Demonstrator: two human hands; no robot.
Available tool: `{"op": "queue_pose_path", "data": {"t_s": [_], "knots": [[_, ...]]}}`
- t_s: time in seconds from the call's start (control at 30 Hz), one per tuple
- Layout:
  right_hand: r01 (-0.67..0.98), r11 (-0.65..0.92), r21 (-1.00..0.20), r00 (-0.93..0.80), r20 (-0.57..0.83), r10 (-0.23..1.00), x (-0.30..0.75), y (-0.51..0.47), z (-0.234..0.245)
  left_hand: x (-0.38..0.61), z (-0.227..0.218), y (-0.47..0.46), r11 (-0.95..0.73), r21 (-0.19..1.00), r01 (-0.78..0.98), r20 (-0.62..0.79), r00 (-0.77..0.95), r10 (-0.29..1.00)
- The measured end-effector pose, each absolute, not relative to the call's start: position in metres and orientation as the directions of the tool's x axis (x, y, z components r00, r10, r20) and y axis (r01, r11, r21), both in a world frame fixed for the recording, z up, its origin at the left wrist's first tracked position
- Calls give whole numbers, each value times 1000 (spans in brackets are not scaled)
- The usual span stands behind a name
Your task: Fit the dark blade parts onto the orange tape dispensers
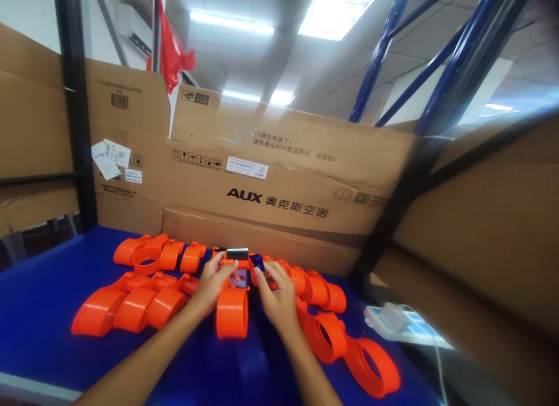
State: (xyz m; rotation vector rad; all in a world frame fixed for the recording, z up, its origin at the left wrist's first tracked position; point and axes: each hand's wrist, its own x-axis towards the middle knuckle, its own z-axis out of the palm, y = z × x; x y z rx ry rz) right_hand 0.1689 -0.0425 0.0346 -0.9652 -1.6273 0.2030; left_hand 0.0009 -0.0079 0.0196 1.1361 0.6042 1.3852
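My left hand is closed on an orange plastic ring piece, its thumb along the upper part. A black strip with a pale edge sits at the top of this piece. Below it is a small shiny rectangle, like a screen or mirror. Just to the right, my right hand pinches a small dark blue object whose kind I cannot make out. The fingers partly hide it. Whether it touches the orange piece is unclear.
Rows of similar orange ring pieces lie left and right on the blue table surface. Cardboard panels stand behind. A white power strip with a plug lies at right, beside a dark rack post.
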Motion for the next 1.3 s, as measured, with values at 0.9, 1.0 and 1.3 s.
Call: {"op": "queue_pose_path", "data": {"t_s": [0.9, 1.0, 1.3], "knots": [[475, 628, -617, 82, 741, 666, 162, -46, 26, 0, 19, -9, -239, 894, -379, 319, 165, 933], [475, 660, -582, 68, 772, 632, 161, -47, 28, 0, 18, -9, -240, 895, -376, 320, 167, 933], [557, 708, -434, -5, 850, 526, 158, -48, 29, 3, 19, -12, -191, 889, -417, 276, 155, 949]]}}
